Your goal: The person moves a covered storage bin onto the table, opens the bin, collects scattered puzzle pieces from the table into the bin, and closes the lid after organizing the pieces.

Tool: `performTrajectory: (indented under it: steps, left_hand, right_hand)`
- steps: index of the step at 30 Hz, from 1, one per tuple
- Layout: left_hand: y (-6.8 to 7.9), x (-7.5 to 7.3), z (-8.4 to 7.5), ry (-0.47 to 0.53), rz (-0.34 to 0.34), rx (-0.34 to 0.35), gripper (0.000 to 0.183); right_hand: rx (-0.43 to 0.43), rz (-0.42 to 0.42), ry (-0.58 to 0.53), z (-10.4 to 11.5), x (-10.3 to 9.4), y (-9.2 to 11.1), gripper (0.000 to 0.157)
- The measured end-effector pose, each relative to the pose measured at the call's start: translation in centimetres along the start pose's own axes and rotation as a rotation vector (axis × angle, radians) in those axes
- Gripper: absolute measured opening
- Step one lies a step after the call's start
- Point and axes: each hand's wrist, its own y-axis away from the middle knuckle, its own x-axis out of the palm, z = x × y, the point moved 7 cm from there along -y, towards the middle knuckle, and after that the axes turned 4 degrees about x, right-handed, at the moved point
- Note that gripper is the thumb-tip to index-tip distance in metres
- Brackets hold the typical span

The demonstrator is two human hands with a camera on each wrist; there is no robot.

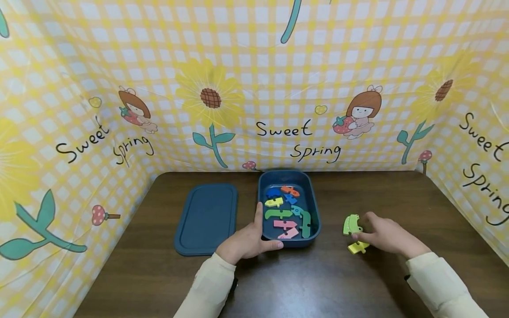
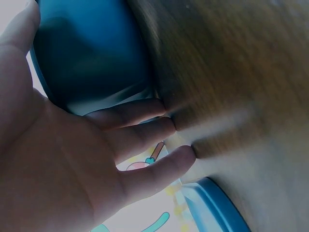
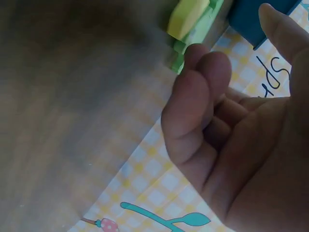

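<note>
A dark blue box (image 1: 312, 185) holds several flat jigsaw pieces: green (image 1: 279, 214), yellow (image 1: 274, 202), orange (image 1: 290, 191), blue and pink ones. My left hand (image 1: 247, 243) rests against its front left corner, fingers straight along the side and thumb at the front rim. To the right of the box, a light green puzzle piece (image 1: 351, 225) and a yellow puzzle piece (image 1: 356, 248) lie on the table. Over them is my right hand (image 1: 387, 234), fingertips right at the pieces. In the right wrist view its fingers (image 3: 186, 113) are bent, with the thumb spread apart.
A dark blue lid (image 1: 207, 218) lies flat left of the box on the brown wooden table (image 1: 310, 287). Behind the table and on both sides hangs a yellow checked cloth (image 1: 246, 79), close to the far end of the box.
</note>
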Motion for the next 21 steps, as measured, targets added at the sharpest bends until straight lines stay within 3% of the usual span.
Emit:
performTrajectory:
  steps: [13,21]
  left_hand:
    - [0.0,0.2,0.1,0.007,0.007,-0.005,0.124]
    - [0.0,0.1,0.1,0.005,0.006,-0.009,0.124]
  right_hand:
    - [0.106,0.002,0.060,-1.5,1.9,1.8,0.074]
    - [0.123,-0.062,0.109,-0.8,2.7,1.9,0.065]
